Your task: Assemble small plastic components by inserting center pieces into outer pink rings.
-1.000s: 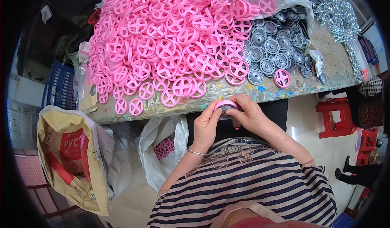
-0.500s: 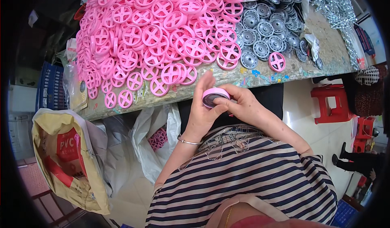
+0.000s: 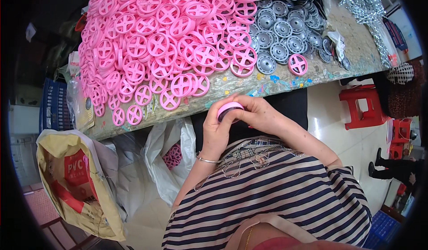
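Between both hands, in front of my body and just off the table's near edge, is a pink plastic ring wheel (image 3: 230, 106) with a dark grey disc set inside it. My left hand (image 3: 215, 124) is wrapped round its left side, thumb pressed on the disc. My right hand (image 3: 255, 112) grips the right side, its thumb also over the disc. Ahead on the table lies a big heap of pink wheels (image 3: 167, 43) with cross spokes. Right of it is a pile of grey discs (image 3: 279, 49). One pink wheel (image 3: 298, 64) lies apart near those discs.
The worn table (image 3: 285, 84) has its near edge just beyond my hands. A yellowish open sack (image 3: 67, 178) stands at lower left, beside a white bag (image 3: 154, 149) holding pink pieces. Silver tinsel (image 3: 363, 9) lies far right. A red stool (image 3: 363, 107) and people stand at right.
My left fingers, raised and stretched before, have closed round the wheel, and the left thumb now presses on the disc. The view has shifted slightly.
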